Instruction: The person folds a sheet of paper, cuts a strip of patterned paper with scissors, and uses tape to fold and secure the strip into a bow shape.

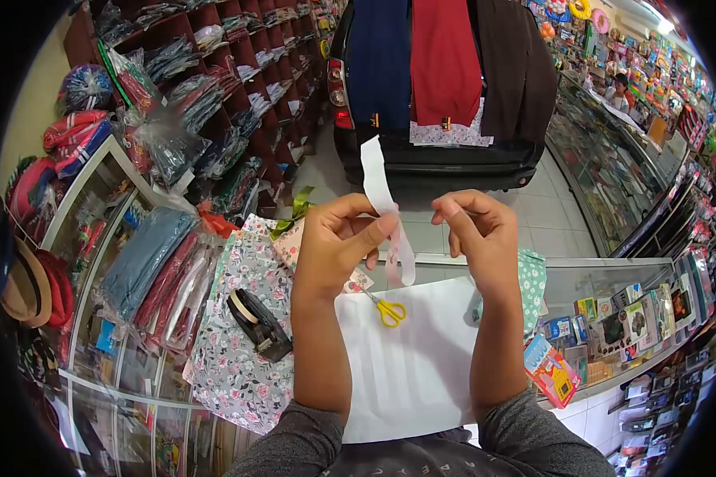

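Observation:
My left hand (346,238) pinches a white strip (376,179) between thumb and fingers. Its upper end stands up with an uneven edge, while a pinkish-white loop (406,262) hangs below the fingers. To the right and apart from the strip, my right hand (479,230) is raised with thumb and fingers pressed together; whether anything is in them is too small to tell. Below the hands, scissors with yellow handles (391,312) lie at the top of a large white paper sheet (410,374). A black tape dispenser (260,324) rests left of the sheet on floral wrapping paper (243,274).
The glass display counter (597,274) holds boxed goods on the right, with a colourful packet (550,370) near its edge. Bagged clothes (147,262) are stacked left. Beyond the counter, a black car (445,163) has trousers draped over it. A person (619,91) is far right.

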Motion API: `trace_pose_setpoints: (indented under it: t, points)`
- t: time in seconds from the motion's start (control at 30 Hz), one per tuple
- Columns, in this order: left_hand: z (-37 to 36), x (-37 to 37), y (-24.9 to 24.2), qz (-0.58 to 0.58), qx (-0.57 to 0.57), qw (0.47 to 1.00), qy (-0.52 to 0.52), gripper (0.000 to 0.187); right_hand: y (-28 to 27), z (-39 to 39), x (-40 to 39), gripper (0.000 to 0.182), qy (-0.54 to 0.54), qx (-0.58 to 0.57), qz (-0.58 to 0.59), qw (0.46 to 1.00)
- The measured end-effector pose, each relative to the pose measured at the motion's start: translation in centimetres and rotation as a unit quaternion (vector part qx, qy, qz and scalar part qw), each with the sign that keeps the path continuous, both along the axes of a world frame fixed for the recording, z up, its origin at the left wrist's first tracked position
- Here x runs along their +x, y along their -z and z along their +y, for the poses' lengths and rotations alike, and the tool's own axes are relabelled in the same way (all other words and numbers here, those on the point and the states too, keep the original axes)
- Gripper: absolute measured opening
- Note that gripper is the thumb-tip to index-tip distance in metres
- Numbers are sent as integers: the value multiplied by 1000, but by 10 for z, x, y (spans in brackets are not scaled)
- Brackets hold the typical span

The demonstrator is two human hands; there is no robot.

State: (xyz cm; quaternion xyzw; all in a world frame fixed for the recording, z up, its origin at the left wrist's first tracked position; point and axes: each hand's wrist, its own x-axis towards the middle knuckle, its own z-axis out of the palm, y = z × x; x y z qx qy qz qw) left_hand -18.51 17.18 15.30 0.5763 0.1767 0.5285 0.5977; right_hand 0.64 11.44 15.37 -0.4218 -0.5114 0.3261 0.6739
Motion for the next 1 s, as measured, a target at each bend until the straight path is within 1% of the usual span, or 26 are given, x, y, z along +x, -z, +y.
trace_pose_setpoints:
  t: [0.07, 0.1, 0.2, 0.33, 0.43, 0.5, 0.53, 0.6, 0.63, 0.7, 0.73, 0.8, 0.83, 0.87, 0.93, 0.97, 1.0]
  points:
    - [0, -5, -1, 55, 18, 997, 56, 17, -3, -2, -2, 16, -38, 3, 14, 999]
    - [-7, 0, -5, 57, 21, 998, 31, 15, -3, -4, -1, 17, -53, -9, 8, 999]
    - [-10, -1, -7, 88, 32, 995, 23, 15, 1, -1, -2, 18, -75, 4, -14, 997]
    - [-11, 0, -7, 80, 34, 996, 9, 15, 3, -2, -4, 19, -74, 16, -39, 996]
    - [-7, -3, -4, 92, 53, 994, 18, 18, 2, -2, -5, 19, -71, 23, -29, 997]
    - [-5, -4, -1, 139, 92, 986, 12, 20, 0, -3, -5, 18, -85, 7, -25, 996]
    - [-3, -4, 1, 139, 92, 986, 12, 20, -2, -4, -4, 18, -85, 8, -25, 996]
    - [0, -4, 3, 168, 139, 976, 27, 21, -6, -6, -4, 18, -118, -32, 16, 992]
    - [-1, -5, 2, 167, 138, 976, 27, 21, -4, -5, -5, 18, -119, -32, 16, 992]
    - [-4, -7, -3, 234, 133, 962, 47, 22, 3, -1, -8, 20, -104, 27, -20, 994]
    - [-4, -6, -3, 234, 132, 962, 47, 22, 5, 0, -7, 20, -105, 26, -20, 994]
    - [-5, -6, -4, 262, 75, 955, 119, 23, 8, 2, -5, 24, -67, 60, -75, 993]
    - [-8, -5, -7, 251, 42, 957, 143, 24, 3, -1, -11, 23, -26, 51, -51, 997]
    - [-7, -3, -7, 251, 41, 957, 143, 24, 2, -1, -8, 23, -26, 50, -51, 997]
    - [-5, -1, -6, 243, 7, 957, 158, 24, 1, 0, 1, 30, -6, 166, -204, 965]
    - [-4, -1, -5, 248, 18, 955, 160, 23, -2, -2, 2, 35, 28, 178, -264, 948]
    - [-4, -1, -4, 248, 18, 955, 159, 23, -3, -5, 2, 35, 28, 178, -263, 948]
